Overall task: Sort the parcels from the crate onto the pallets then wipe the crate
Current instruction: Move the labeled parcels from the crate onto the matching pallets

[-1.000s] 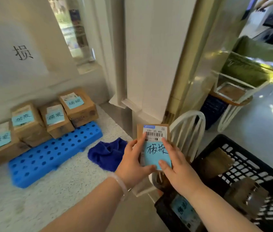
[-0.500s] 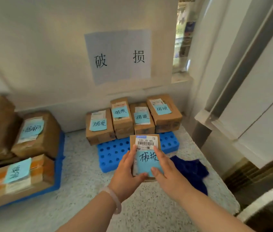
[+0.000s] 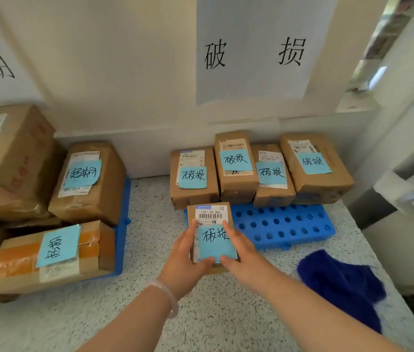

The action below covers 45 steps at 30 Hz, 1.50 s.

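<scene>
A small cardboard parcel point(image 3: 212, 219) with a barcode label and a blue handwritten note is held between both hands, over the front left corner of the right blue pallet point(image 3: 284, 226). My left hand point(image 3: 183, 260) grips its left side and my right hand point(image 3: 241, 252) grips its right side, thumbs on the blue note. Several parcels point(image 3: 259, 171) with the same blue notes stand in a row at the back of that pallet. The crate is out of view.
A second blue pallet point(image 3: 122, 224) on the left carries larger parcels point(image 3: 89, 181) with different blue notes. A dark blue cloth point(image 3: 343, 283) lies on the speckled floor at the right. Paper signs point(image 3: 251, 52) hang on the wall behind. A wall corner rises at the right.
The view swung left from the crate and chair to the wall. Both hands carried the parcel forward to the right pallet's front corner, and the pallets look closer.
</scene>
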Each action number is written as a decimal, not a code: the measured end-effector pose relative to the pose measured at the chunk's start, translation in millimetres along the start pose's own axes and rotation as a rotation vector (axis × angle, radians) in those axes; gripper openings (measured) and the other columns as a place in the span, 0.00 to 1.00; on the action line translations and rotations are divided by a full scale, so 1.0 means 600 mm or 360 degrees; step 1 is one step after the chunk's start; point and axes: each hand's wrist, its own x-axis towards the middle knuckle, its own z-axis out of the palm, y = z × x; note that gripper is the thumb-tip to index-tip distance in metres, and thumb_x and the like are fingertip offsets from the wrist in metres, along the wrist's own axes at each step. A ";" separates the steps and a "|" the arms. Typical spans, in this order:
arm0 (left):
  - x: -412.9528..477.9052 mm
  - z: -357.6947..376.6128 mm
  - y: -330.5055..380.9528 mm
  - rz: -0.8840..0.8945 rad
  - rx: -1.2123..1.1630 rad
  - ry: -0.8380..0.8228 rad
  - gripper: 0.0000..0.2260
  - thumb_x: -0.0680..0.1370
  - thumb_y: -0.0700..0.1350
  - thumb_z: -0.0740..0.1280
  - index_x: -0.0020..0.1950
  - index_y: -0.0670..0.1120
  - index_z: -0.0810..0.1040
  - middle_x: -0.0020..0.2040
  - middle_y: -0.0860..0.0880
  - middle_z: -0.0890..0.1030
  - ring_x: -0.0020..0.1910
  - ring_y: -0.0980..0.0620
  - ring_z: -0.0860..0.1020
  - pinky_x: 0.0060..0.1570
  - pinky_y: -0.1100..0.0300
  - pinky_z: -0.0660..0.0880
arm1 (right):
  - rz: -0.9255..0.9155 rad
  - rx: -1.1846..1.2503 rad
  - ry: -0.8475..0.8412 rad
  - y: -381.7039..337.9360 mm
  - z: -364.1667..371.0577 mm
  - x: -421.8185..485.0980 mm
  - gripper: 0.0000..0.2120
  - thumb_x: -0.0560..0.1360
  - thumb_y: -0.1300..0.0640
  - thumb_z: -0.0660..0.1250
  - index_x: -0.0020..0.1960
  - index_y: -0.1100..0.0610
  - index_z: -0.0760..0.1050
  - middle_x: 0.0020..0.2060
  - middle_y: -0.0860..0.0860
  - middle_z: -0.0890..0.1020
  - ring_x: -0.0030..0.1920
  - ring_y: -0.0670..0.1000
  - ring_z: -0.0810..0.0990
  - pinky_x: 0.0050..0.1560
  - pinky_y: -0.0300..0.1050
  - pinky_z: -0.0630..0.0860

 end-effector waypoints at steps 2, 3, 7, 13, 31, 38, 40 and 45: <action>0.015 -0.004 -0.010 -0.0030 -0.0012 0.0013 0.40 0.76 0.43 0.72 0.71 0.69 0.47 0.72 0.55 0.62 0.66 0.59 0.64 0.49 0.78 0.67 | 0.0008 -0.0008 -0.0008 0.000 0.006 0.019 0.37 0.81 0.50 0.62 0.74 0.28 0.40 0.77 0.39 0.49 0.68 0.43 0.61 0.67 0.43 0.69; 0.023 -0.006 -0.014 -0.0033 -0.0011 0.0029 0.40 0.76 0.44 0.72 0.70 0.71 0.47 0.72 0.54 0.62 0.67 0.58 0.64 0.49 0.77 0.67 | 0.0001 -0.0003 -0.0006 -0.002 0.006 0.027 0.37 0.81 0.50 0.62 0.74 0.28 0.40 0.76 0.39 0.49 0.67 0.42 0.62 0.65 0.41 0.69; 0.050 -0.017 -0.017 -0.0034 -0.0016 0.0060 0.40 0.75 0.46 0.72 0.66 0.76 0.46 0.73 0.53 0.61 0.71 0.54 0.63 0.66 0.59 0.67 | 0.0035 -0.0019 -0.0006 -0.008 0.001 0.054 0.36 0.81 0.50 0.61 0.74 0.28 0.40 0.77 0.39 0.47 0.63 0.42 0.62 0.54 0.35 0.67; 0.059 -0.018 -0.022 -0.0015 -0.0007 0.0061 0.40 0.75 0.46 0.72 0.68 0.75 0.48 0.72 0.54 0.61 0.68 0.56 0.64 0.60 0.64 0.67 | 0.0029 -0.0081 -0.0043 -0.015 -0.005 0.056 0.36 0.81 0.47 0.61 0.73 0.27 0.39 0.77 0.39 0.44 0.62 0.41 0.62 0.59 0.38 0.66; -0.049 0.112 0.106 0.0730 0.1145 0.0043 0.39 0.71 0.70 0.55 0.77 0.65 0.42 0.80 0.51 0.48 0.78 0.48 0.51 0.75 0.46 0.55 | -0.0047 -0.0469 0.0433 0.083 -0.052 -0.190 0.43 0.73 0.35 0.66 0.77 0.34 0.42 0.78 0.37 0.42 0.78 0.43 0.43 0.75 0.46 0.49; -0.146 0.337 0.186 0.1075 0.1244 -0.0408 0.40 0.71 0.69 0.61 0.78 0.63 0.45 0.80 0.48 0.50 0.78 0.46 0.52 0.74 0.44 0.56 | 0.0205 -0.0440 0.0853 0.213 -0.109 -0.413 0.44 0.72 0.35 0.68 0.78 0.39 0.46 0.79 0.42 0.48 0.78 0.46 0.47 0.76 0.45 0.50; -0.188 0.407 0.207 0.1171 0.1250 -0.0538 0.41 0.69 0.70 0.57 0.78 0.63 0.44 0.80 0.47 0.53 0.77 0.44 0.56 0.72 0.41 0.60 | 0.0318 -0.0377 0.0956 0.255 -0.118 -0.489 0.42 0.72 0.35 0.68 0.78 0.38 0.47 0.79 0.42 0.49 0.78 0.45 0.47 0.77 0.46 0.51; -0.294 0.560 0.243 0.1419 0.1317 -0.0809 0.42 0.73 0.65 0.66 0.76 0.65 0.39 0.81 0.48 0.48 0.78 0.44 0.52 0.75 0.44 0.54 | 0.0653 -0.0288 0.1088 0.360 -0.103 -0.669 0.43 0.72 0.34 0.67 0.78 0.38 0.46 0.78 0.42 0.49 0.78 0.47 0.48 0.76 0.46 0.53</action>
